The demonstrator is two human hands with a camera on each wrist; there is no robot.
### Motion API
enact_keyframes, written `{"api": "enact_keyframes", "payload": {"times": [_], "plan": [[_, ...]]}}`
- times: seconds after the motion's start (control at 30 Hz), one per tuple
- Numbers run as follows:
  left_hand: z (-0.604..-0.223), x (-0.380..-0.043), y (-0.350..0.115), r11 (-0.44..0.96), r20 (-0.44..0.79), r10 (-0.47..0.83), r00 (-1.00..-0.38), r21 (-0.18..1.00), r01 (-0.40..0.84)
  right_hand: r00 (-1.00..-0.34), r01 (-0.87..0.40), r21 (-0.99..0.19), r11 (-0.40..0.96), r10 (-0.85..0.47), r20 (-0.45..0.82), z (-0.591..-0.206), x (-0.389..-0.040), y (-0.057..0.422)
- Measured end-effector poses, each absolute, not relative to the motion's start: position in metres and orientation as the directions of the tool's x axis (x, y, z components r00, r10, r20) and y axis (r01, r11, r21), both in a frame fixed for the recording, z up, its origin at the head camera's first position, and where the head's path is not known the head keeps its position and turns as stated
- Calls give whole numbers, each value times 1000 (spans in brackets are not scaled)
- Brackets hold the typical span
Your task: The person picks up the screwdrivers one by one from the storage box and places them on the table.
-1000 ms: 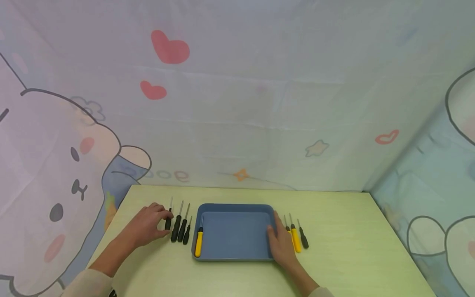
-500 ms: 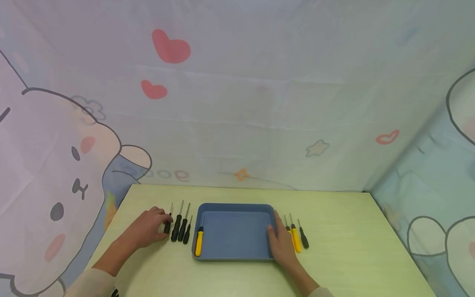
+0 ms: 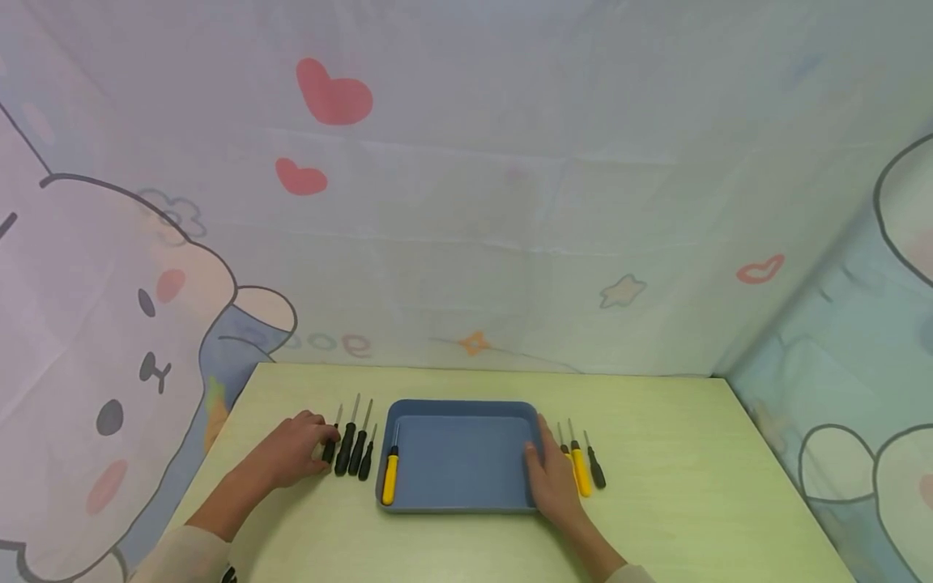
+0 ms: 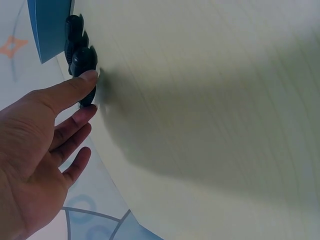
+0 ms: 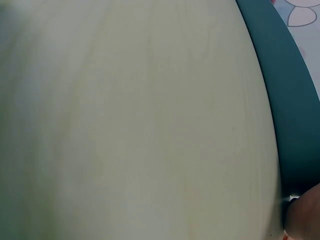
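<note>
My left hand (image 3: 291,448) pinches the black handle of the leftmost screwdriver (image 3: 330,450) between thumb and fingers. In the left wrist view the thumb (image 4: 75,92) lies on this dark handle (image 4: 85,65), its shaft out of sight. Beside it are several more black screwdrivers (image 3: 359,453) in a row, shafts pointing away from me. My right hand (image 3: 555,478) holds the right side of the blue-grey tray (image 3: 459,510), thumb inside the rim and fingers along the outside. A yellow-handled screwdriver (image 3: 390,479) lies inside the tray at its left end.
Right of the tray lie a yellow-handled screwdriver (image 3: 580,470), another partly hidden by my right hand, and a small black screwdriver (image 3: 596,470). All rest on a pale wooden table (image 3: 678,486). A printed cloth (image 3: 466,202) hangs behind the table.
My left hand has shifted slightly toward me, and the tip of the pinched screwdriver has come nearer and a little right. The right hand and tray have stayed put.
</note>
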State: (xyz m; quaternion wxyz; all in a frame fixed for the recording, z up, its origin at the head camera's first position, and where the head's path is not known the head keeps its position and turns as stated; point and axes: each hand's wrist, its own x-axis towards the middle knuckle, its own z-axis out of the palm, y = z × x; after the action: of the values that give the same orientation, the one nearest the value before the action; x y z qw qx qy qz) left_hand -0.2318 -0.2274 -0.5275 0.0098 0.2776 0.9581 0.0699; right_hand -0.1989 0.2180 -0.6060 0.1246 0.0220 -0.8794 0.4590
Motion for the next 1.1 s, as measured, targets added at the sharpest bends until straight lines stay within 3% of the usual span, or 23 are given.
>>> {"api": "enact_keyframes", "payload": {"times": [0.8,1.1], "plan": [[-535,-232,-231,848,19,513,-858,144,510,-971,-146,-815,561,76,227,-608,-198,217],[-521,-234,-233,862,-11,482,-876,184,472,-970,-151,-812,564,71,230,-606,-199,219]]}}
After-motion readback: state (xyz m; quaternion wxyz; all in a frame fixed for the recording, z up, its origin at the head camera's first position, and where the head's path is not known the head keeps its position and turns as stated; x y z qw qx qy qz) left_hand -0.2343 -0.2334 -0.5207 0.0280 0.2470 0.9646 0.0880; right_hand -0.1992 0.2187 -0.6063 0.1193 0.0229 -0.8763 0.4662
